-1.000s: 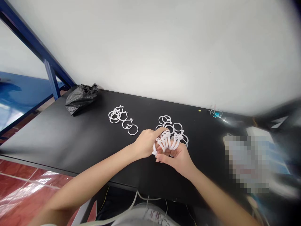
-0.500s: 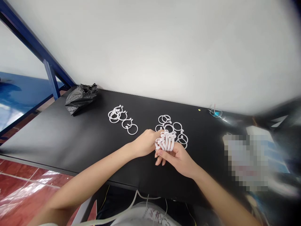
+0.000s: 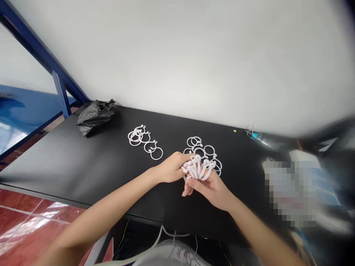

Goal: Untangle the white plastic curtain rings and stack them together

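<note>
My right hand is closed around a fanned bunch of white plastic rings, held just above the black table. My left hand pinches the left end of that same bunch, its fingertips meeting those of the right hand. Right behind both hands lies a loose pile of white rings. A second group of white rings rests further left on the tabletop.
A crumpled black plastic bag sits at the table's back left corner. A small teal object lies by the white wall. Blue metal frame bars rise at the left. A blurred-out area covers the right.
The bunch of rings tightened between my hands, then fanned out a little again. Both hands stayed almost in place, the left one edging slightly right.
</note>
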Motion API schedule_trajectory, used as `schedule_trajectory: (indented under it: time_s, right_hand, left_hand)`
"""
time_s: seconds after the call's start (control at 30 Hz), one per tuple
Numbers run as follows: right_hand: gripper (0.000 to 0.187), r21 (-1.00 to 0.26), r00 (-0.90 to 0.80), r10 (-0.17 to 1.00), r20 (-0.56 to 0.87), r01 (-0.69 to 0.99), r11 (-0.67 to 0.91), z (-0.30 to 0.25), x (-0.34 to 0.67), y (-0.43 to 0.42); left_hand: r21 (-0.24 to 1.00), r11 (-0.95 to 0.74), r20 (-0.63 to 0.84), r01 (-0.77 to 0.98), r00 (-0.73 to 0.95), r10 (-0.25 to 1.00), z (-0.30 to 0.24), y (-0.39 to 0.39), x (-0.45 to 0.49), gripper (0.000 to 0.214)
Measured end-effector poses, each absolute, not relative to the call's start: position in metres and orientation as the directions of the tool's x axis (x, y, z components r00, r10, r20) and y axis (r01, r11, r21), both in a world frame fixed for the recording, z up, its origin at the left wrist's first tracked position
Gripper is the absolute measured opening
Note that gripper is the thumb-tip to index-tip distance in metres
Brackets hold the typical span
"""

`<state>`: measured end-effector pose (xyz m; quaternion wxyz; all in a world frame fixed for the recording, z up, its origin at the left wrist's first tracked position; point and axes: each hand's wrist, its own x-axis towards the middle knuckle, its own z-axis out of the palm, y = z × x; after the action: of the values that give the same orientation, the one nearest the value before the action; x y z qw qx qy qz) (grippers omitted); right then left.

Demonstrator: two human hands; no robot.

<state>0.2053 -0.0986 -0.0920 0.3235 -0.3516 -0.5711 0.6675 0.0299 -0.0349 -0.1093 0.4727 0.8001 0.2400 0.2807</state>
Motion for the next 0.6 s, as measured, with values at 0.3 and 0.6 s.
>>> schedule_trajectory:
  time_s: [0.3,0.6]
  right_hand:
    - [0.021,-0.965,-0.687,0.714,-0.135,-0.073,-0.253,-0.075,0.207,-0.082]
    - [0.041,-0.998,-0.001,1.0,-0.01,-0.058,-0.01,-0.089,0.208,-0.083]
  left_hand:
    - [0.964,0.188,0.025,-0.191,0.762,0.647,-0.108,-0.04,0.039,0.025]
    - [0.857,-0.43,0.315,0.284,0.373,0.873,-0.085,-0.022,0.013,0.011]
